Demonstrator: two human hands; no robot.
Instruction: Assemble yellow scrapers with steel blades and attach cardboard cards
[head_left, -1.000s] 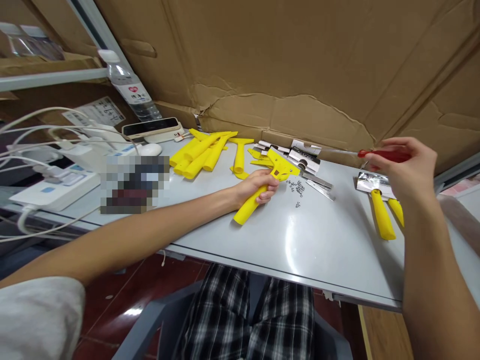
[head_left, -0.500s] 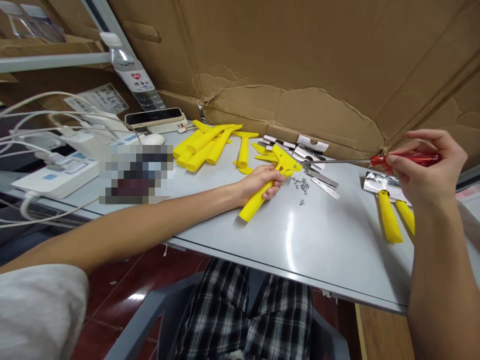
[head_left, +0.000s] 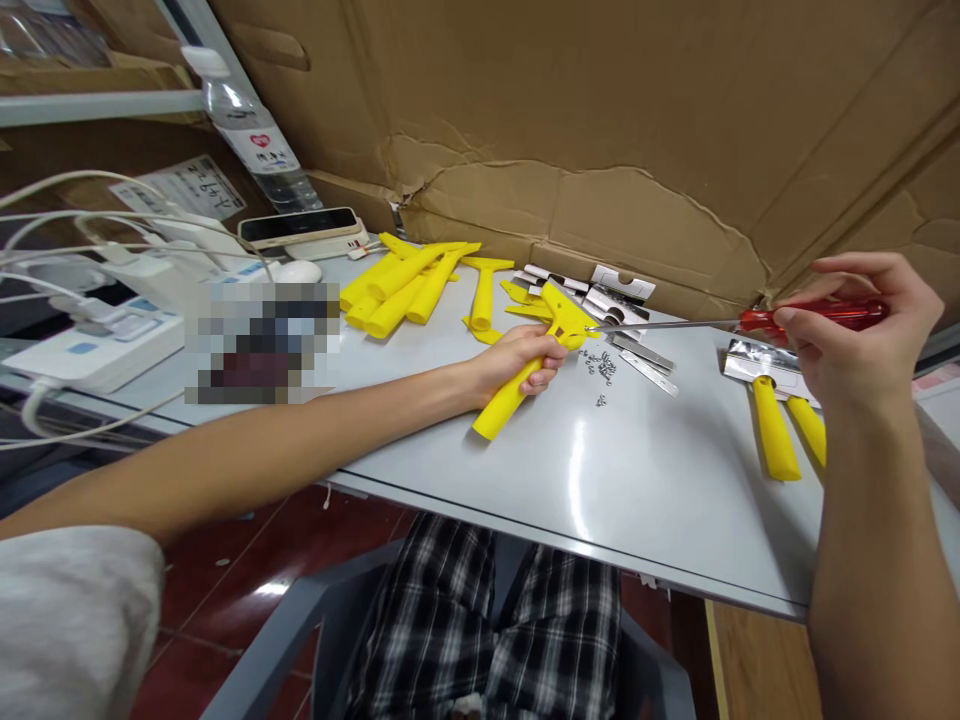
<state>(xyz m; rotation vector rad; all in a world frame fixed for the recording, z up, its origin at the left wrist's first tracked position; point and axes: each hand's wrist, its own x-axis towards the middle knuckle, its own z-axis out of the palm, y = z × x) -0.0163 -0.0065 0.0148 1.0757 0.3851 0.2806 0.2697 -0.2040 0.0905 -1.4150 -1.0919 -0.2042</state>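
My left hand is wrapped round the handle of a yellow scraper, its wide head angled up and away from me. In my right hand is a screwdriver with a clear red handle. Its long metal shaft runs left, and the tip meets the scraper's head near a small screw spot. Below the head lies a small heap of screws on the grey table. Flat metal blades lie just right of the screws.
Several yellow scraper handles are piled at the back left. Finished-looking scrapers with metal blades lie at the right. A power strip with cables, a phone and a water bottle occupy the left. Cardboard walls the back.
The screwdriver's tip has shifted slightly left and down on the scraper's head. Both hands keep their grips, and the whole view has moved a little.
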